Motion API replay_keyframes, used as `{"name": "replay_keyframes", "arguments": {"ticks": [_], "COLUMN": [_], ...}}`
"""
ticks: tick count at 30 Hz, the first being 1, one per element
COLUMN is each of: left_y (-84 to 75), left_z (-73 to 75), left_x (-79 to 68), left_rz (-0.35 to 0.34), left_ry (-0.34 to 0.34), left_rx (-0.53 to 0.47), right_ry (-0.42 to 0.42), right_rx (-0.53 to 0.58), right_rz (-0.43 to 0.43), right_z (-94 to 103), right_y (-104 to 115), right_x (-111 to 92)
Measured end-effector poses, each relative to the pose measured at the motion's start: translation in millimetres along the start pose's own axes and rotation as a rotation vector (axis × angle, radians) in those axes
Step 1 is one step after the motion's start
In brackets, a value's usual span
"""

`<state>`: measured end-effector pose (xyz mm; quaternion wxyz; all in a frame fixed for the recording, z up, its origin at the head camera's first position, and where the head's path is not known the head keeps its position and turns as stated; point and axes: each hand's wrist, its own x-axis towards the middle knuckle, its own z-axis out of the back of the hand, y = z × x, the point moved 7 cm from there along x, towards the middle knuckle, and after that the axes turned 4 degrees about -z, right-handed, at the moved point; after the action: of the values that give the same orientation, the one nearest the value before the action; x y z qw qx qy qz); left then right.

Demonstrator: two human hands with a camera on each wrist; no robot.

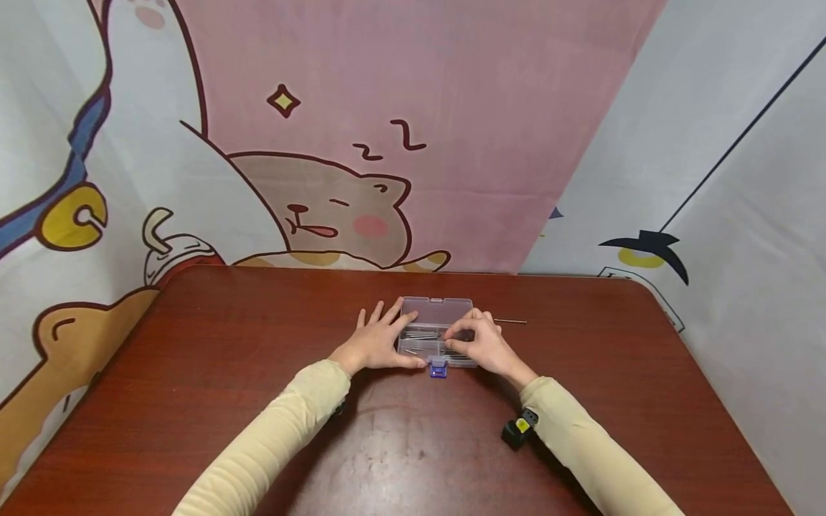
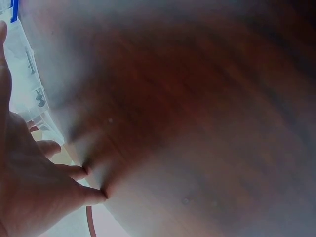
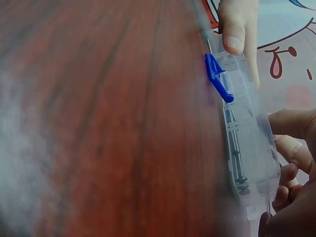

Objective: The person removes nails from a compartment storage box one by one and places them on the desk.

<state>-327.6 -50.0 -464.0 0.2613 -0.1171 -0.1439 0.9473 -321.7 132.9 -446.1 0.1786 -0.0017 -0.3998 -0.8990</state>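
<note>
Box point(image 1: 434, 313) is sitting open on the surface point(image 1: 387, 444); left hand point(image 1: 374, 345) is lying spread at its left end; you're probably sorting metal pieces point(image 1: 421, 335) inside, right hand's point(image 1: 480, 340) pinch unclear; next likely needing fingertip precision.

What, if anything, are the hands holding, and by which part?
The left hand, spread, touches the open case at its left end, with no clear grip. Whether the right hand, over the right half, pinches anything cannot be told.
</note>
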Motion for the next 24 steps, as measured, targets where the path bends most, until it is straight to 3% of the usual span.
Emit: {"name": "replay_keyframes", "arguments": {"ticks": [11,24], "left_y": [-1.7,-0.7], "left_z": [2.8,0.1], "left_x": [-1.0,-1.5], "left_rz": [-0.008,-0.005], "left_ry": [-0.009,-0.009], "left_rx": [-0.009,-0.001], "right_ry": [0.022,-0.006], "right_rx": [0.027,-0.055], "right_rz": [0.030,0.069], "right_z": [0.2,0.8], "right_y": [3.5,7.7], "right_x": [-1.1,-4.0]}}
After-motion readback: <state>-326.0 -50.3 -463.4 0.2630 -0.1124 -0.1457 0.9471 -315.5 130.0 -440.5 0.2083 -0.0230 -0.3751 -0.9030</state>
